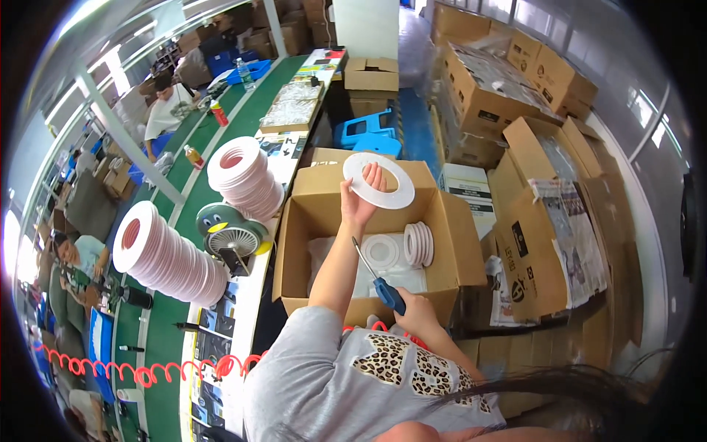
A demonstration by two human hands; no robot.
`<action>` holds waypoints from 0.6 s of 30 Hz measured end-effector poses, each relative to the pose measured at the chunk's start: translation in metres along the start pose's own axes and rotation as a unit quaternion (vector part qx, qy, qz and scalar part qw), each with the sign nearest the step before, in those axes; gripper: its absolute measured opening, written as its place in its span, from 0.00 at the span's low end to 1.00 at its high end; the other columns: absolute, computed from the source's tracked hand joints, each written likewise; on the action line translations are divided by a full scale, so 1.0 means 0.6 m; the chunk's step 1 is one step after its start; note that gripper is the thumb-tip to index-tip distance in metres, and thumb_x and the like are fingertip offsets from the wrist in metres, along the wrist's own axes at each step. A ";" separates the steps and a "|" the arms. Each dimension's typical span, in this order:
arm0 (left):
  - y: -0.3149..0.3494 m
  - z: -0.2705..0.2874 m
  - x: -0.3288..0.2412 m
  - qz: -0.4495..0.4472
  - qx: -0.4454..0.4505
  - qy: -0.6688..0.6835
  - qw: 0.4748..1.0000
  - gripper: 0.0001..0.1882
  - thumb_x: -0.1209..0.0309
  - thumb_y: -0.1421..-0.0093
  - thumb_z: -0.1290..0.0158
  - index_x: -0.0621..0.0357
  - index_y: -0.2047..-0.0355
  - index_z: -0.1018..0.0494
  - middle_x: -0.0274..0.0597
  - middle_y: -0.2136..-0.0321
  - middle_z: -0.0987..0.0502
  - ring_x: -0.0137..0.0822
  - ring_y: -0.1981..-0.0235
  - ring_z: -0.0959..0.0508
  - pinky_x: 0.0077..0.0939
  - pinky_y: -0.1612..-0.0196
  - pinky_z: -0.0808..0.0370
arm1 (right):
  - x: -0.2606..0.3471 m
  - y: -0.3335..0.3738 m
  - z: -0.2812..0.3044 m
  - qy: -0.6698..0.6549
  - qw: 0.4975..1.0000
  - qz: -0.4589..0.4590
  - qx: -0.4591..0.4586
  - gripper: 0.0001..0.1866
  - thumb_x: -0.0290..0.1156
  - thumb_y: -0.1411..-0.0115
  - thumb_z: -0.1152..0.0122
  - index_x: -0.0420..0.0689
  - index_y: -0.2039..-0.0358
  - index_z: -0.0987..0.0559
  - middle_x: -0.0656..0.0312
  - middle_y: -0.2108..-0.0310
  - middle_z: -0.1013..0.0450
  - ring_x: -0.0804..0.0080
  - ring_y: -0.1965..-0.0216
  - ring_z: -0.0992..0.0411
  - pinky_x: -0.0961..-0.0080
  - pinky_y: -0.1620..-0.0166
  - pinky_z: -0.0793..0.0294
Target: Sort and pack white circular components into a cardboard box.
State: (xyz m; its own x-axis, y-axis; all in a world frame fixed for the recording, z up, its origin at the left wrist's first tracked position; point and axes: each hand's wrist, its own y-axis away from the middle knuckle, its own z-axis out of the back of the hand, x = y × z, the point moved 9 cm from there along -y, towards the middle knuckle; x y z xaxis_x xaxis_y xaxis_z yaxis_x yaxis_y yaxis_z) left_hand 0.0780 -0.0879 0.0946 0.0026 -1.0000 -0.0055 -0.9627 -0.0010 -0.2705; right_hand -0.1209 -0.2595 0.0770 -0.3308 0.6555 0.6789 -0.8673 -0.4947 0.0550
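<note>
My left hand (359,197) is raised over an open cardboard box (303,258) and grips a flat white ring (406,184) by its near-left edge. The ring is tilted, and my fingers show through its hole. Lower down, my right hand (417,312) is closed round a blue air blow gun (388,295). Its thin metal nozzle points up and left toward my left forearm. Inside the box lie another flat white ring (381,252) and a short stack of white rings (418,244) on edge, over a pale liner.
On the bench at left stand two tall leaning ring stacks (169,254) (244,177) and a penguin-shaped fan (230,232). A red coiled hose (147,374) crosses at lower left. Open cartons (526,243) fill the right; blue stools (368,134) stand ahead. People sit across the green belt (163,214).
</note>
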 end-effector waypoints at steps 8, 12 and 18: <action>-0.024 -0.048 -0.104 0.035 -0.014 -0.668 0.743 0.18 0.67 0.47 0.50 0.66 0.59 0.33 0.41 0.73 0.28 0.29 0.69 0.28 0.24 0.64 0.31 | -0.027 -0.001 0.048 -0.096 0.986 0.067 -0.120 0.20 0.27 0.53 0.44 0.39 0.57 0.32 0.45 0.71 0.30 0.48 0.66 0.30 0.66 0.64 0.31; -0.006 -0.125 -0.246 -0.036 -0.043 -0.894 0.445 0.19 0.59 0.50 0.45 0.66 0.70 0.31 0.44 0.76 0.28 0.33 0.73 0.28 0.29 0.69 0.31 | -0.052 0.000 0.061 -0.118 0.978 0.027 -0.170 0.21 0.28 0.53 0.44 0.37 0.57 0.32 0.49 0.73 0.31 0.53 0.69 0.30 0.69 0.64 0.32; -0.002 -0.191 -0.471 -0.170 -0.168 -0.835 0.496 0.18 0.62 0.46 0.47 0.65 0.62 0.30 0.42 0.76 0.28 0.28 0.78 0.30 0.20 0.73 0.32 | -0.061 -0.008 0.076 -0.127 0.976 -0.019 -0.178 0.19 0.26 0.52 0.46 0.40 0.58 0.32 0.43 0.71 0.30 0.45 0.65 0.31 0.64 0.65 0.30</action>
State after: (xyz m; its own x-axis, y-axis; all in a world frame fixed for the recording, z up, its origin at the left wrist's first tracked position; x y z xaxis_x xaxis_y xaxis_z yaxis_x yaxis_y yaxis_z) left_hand 0.0473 0.1940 0.2065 0.1294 0.4565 -0.8803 -0.8202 -0.4496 -0.3537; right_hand -0.0877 -0.3070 0.0854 -0.2330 0.4849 0.8430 -0.9663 -0.2133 -0.1443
